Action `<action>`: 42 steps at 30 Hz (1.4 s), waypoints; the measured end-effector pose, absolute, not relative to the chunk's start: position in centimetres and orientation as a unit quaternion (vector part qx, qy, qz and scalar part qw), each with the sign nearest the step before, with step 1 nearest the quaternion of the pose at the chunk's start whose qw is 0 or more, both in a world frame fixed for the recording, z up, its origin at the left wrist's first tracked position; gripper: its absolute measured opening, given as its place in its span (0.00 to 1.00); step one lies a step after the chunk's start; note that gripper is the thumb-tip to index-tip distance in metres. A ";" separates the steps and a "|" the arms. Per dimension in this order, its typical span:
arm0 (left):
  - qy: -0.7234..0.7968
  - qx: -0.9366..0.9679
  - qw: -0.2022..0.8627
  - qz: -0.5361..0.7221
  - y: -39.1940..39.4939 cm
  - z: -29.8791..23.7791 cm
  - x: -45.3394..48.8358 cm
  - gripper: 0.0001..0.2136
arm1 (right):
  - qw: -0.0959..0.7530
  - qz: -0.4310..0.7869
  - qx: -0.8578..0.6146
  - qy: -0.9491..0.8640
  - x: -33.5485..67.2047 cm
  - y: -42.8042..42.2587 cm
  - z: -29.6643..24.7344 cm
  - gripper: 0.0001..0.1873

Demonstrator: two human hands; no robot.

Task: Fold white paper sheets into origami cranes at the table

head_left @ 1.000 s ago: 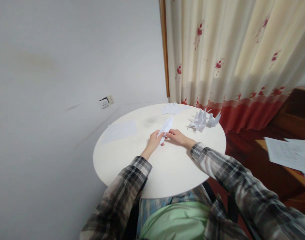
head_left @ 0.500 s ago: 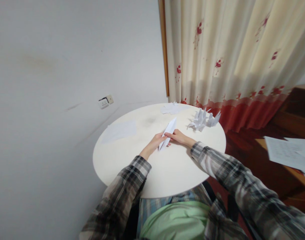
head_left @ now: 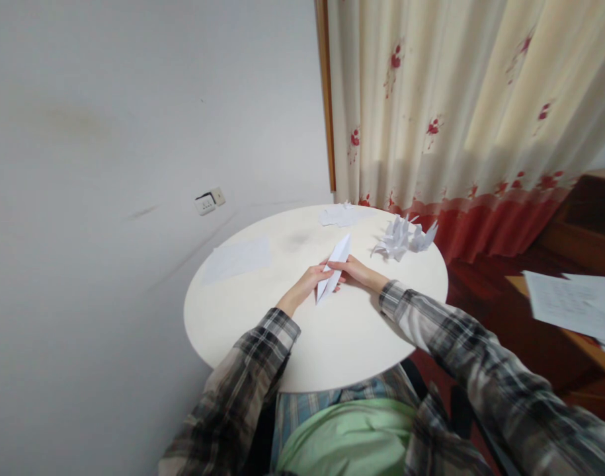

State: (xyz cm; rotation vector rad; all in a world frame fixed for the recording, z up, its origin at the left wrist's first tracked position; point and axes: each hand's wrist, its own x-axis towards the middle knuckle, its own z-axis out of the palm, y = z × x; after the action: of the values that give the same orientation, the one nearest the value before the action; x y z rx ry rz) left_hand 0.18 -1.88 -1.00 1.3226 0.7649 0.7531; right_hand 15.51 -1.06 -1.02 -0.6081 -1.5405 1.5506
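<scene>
Left hand [head_left: 308, 282] and right hand [head_left: 356, 270] meet over the table, both closed on one folded paper [head_left: 340, 250]; the left grips it from its left side, the right from its right side, with the right thumb laid across the upper face and some fingertips showing beneath the right edge. The folded paper is long and narrow, pointed at both ends, and slants with its far tip to the right and its near tip toward the person; it is held above the middle of the white round table [head_left: 242, 317], whose top carries a faint grey smudge [head_left: 298, 238] beyond the hands. Plaid cuffs end at both wrists; left of the hands, well apart from them, a flat sheet [head_left: 240, 258] lies near the table's edge; at the far side lie more papers [head_left: 338, 216], with a small folded piece on or just beside them, I cannot tell which; to the right stands a cluster of spiky folded shapes [head_left: 397, 239], close to the rim. Past the table hangs a cream curtain [head_left: 431, 86] with red flowers and a red hem; a socket [head_left: 205, 205] sits on the pale wall [head_left: 108, 264]; at far right, printed pages [head_left: 564, 301] rest on a wooden surface.
</scene>
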 end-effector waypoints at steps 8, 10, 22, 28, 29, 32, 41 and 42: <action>0.370 0.587 0.641 0.329 -2.6 -0.2 0.5 0.15 | 0.484 0.619 -0.279 -0.552 15.7 -0.9 -0.9 0.16; 0.376 0.589 0.635 0.329 -2.7 -0.1 0.6 0.15 | 0.492 0.610 -0.286 -0.551 15.7 -0.7 -1.2 0.18; 0.399 0.624 0.590 0.323 -2.6 -0.1 0.8 0.15 | 0.555 0.479 -0.361 -0.576 16.2 1.0 -2.0 0.23; 0.428 0.672 0.517 0.312 -2.4 0.0 0.8 0.15 | 0.579 0.410 -0.398 -0.582 16.3 1.3 -2.0 0.22; 0.429 0.676 0.512 0.310 -2.4 0.0 0.7 0.15 | 0.578 0.404 -0.403 -0.584 16.3 1.3 -1.9 0.22; 0.434 0.685 0.500 0.304 -2.3 -0.1 0.7 0.16 | 0.584 0.390 -0.411 -0.581 16.3 1.1 -1.7 0.21; 0.459 0.686 0.488 0.284 -2.5 0.1 0.7 0.16 | 0.601 0.357 -0.453 -0.553 16.7 0.9 -1.2 0.19; 0.458 0.686 0.490 0.282 -2.4 0.0 0.6 0.16 | 0.606 0.353 -0.457 -0.547 16.7 0.9 -1.2 0.19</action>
State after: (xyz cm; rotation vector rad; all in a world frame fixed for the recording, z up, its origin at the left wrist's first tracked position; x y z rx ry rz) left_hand 0.64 -2.45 0.03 1.6659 1.1116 0.6850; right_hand 16.72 0.93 -1.24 -1.0561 -1.2645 0.8156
